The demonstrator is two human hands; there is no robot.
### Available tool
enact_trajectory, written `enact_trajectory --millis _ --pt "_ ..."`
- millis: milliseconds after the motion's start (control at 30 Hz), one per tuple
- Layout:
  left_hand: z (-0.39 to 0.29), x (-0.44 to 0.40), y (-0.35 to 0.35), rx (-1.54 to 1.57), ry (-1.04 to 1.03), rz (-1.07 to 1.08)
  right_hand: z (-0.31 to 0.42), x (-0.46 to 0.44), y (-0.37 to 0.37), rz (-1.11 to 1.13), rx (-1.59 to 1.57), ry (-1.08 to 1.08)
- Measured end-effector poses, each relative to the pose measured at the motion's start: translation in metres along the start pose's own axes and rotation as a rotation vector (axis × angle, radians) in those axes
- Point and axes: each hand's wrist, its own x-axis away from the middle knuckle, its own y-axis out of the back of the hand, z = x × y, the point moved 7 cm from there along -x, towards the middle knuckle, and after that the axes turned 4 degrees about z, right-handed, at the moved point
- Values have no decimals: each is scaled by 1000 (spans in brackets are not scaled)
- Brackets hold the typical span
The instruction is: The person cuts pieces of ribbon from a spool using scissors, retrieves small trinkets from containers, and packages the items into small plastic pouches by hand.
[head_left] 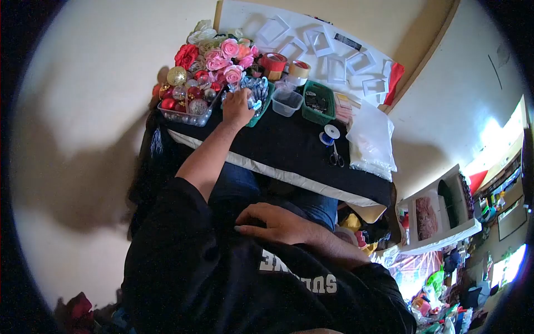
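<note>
My left hand [239, 108] reaches into a green basket [266, 107] of shiny silver-blue wrapped pieces [254, 88]. Its fingers bend down among them; what they grip, if anything, is hidden. Down at my lap, my right hand [271, 222] rests against my black shirt [211, 267], thumb and fingers apart, holding nothing I can see. Left of the basket stands a clear tub [186, 117] heaped with red, gold and silver ball ornaments [181, 94]. Behind these are pink artificial roses [225, 58] and a red one [186, 56].
Tape rolls [273, 64], a clear container [287, 103] and another green basket [319, 116] line the back of the black-covered table [272, 145]. Scissors [336, 157], a blue wire spool [330, 133] and a clear plastic packet [371, 139] lie to the right. White frames [320, 42] lean behind.
</note>
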Motion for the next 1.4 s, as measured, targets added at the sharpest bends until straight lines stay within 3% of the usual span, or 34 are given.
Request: enact_trajectory --millis 267,367,500,567,633,700,767,833,933,1267,1400 --pt "-4 -11 -7 -31 -67 207 -6 -4 -3 39 -24 -11" --pt "-14 -10 -7 225 -40 372 -3 -1 -3 -32 5 68" --pt "-15 -7 -22 225 7 388 -10 -3 -3 0 -23 50" --pt "-17 -8 -6 8 35 250 -9 -2 -5 -28 5 73" --pt "-6 -9 -22 -44 5 303 -11 -1 -4 -9 -36 55" --pt "-5 -8 -10 -74 -13 163 -12 -3 -4 15 -72 46" --pt "-12 -3 -2 -60 -35 131 -12 -2 -3 -31 -22 90" --pt "-40 -1 20 -18 -166 -62 -23 -6 -7 -26 -38 92" --pt "-80 14 26 210 -274 -65 -34 -9 -2 -25 -93 76" --pt "-175 65 -60 503 -371 476 -70 -3 13 -79 -320 136" --pt "-193 72 -80 556 -393 571 -67 8 22 -114 -267 167"
